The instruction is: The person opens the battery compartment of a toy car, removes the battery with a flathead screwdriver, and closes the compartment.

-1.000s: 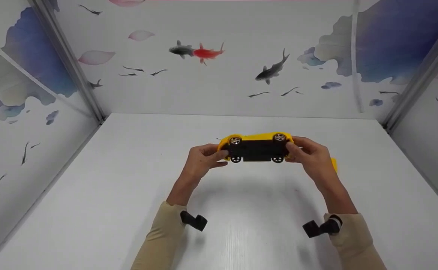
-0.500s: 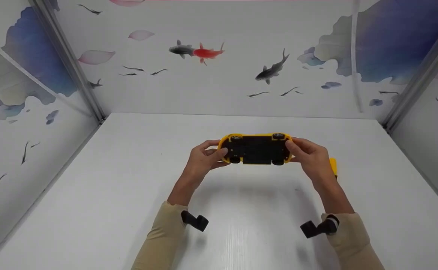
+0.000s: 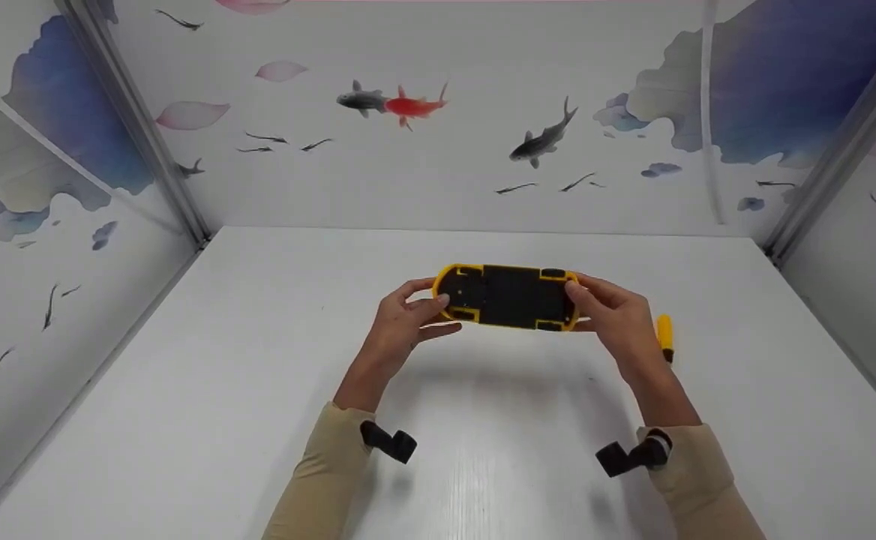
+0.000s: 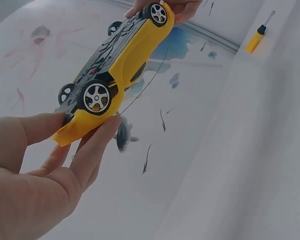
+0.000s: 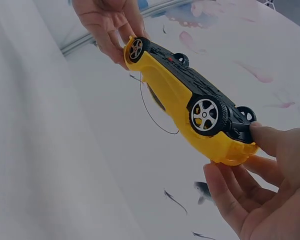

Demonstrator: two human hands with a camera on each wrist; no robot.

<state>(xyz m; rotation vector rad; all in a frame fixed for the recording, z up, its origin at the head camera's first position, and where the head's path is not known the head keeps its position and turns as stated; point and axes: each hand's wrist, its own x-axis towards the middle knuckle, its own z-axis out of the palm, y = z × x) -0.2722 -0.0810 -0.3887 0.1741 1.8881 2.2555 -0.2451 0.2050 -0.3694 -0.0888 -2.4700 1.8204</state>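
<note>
A yellow toy car [image 3: 517, 296] with a black underside is held up between both hands, its base turned toward the head camera. My left hand [image 3: 399, 319] grips one end, thumb on the black base and fingers beneath the yellow body. At the other end my right hand [image 3: 618, 315] pinches the car the same way. Silvery spoked wheels [image 4: 96, 97] show in the left wrist view. A thin dark wire [image 5: 152, 117] curves from the car's roof side in the right wrist view.
A screwdriver [image 3: 665, 337] with a yellow and black handle lies on the white table [image 3: 483, 450], right of the right hand. Panels with painted fish [image 3: 415, 105] enclose the table at the back and sides.
Both hands have tilted the toy car so its underside faces the head camera more fully. The right hand has shifted slightly left, uncovering more of the screwdriver.
</note>
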